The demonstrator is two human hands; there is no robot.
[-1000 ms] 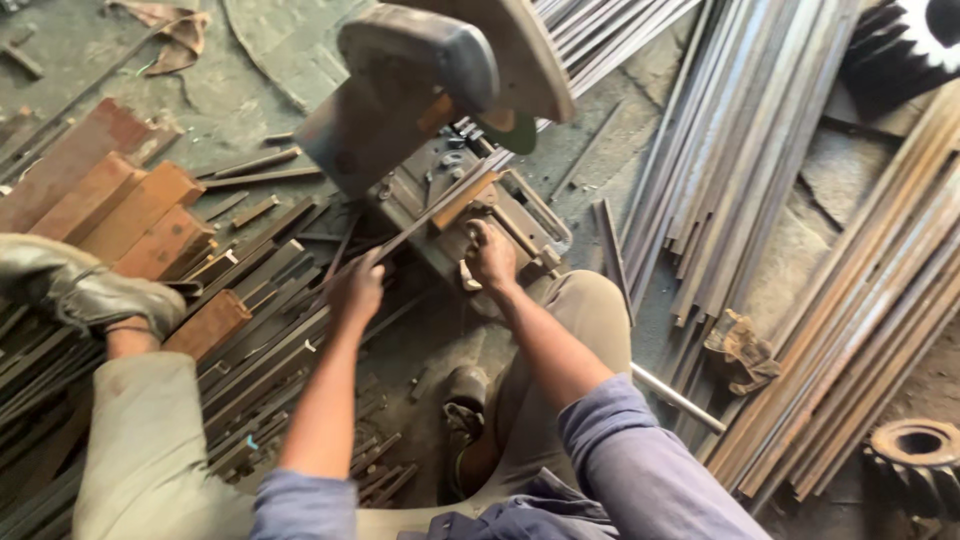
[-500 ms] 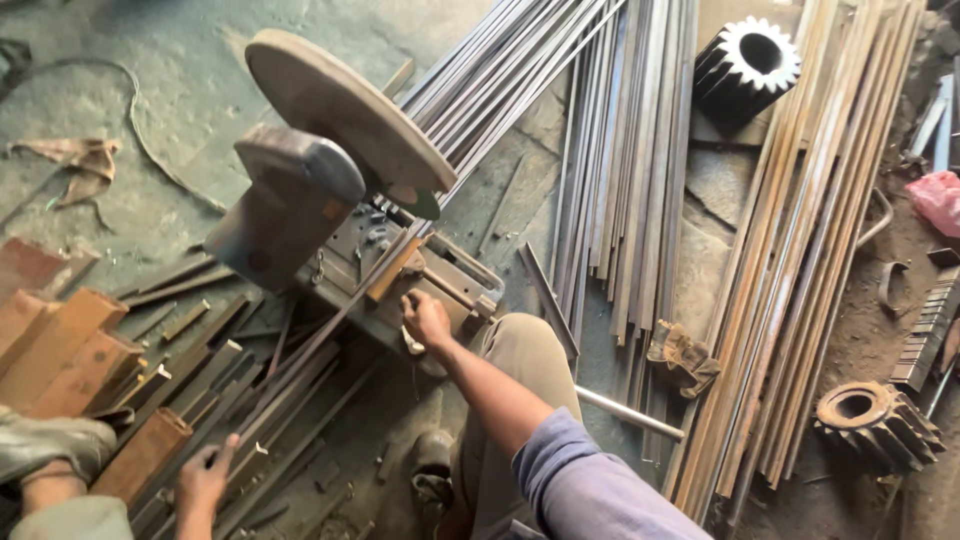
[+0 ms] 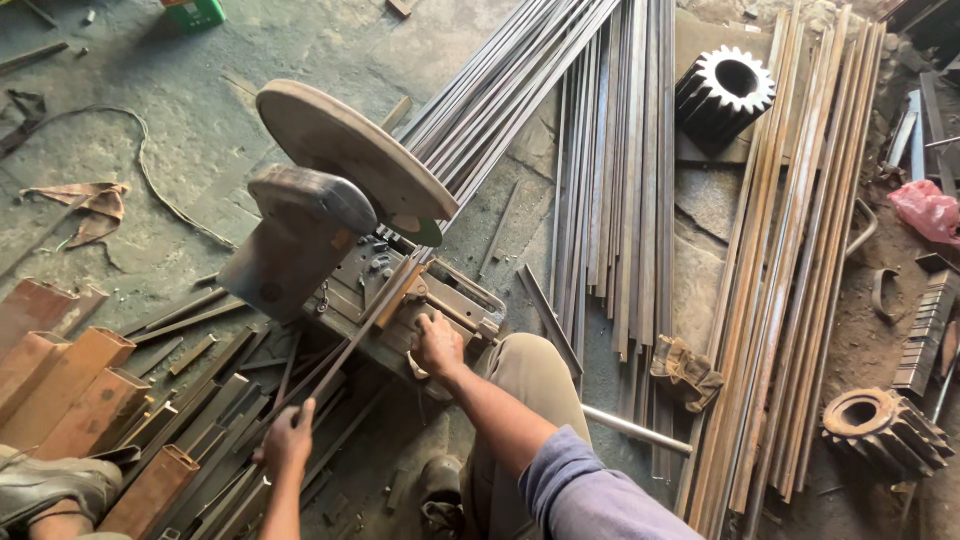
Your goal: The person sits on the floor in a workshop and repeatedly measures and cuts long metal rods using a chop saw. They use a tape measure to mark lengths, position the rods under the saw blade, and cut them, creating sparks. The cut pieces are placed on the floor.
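Head view shows my left hand (image 3: 290, 442) closed around the near end of a long thin steel rod (image 3: 345, 345), which runs up and right into the rusty chop saw's vise (image 3: 440, 300). My right hand (image 3: 437, 345), nearer the blade, seems to grip the vise handle.

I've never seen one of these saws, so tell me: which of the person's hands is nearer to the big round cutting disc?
Right. The right hand rests on the saw's clamp just below the cutting disc. The left hand is farther down, gripping the near end of the long metal bar fed under the disc.
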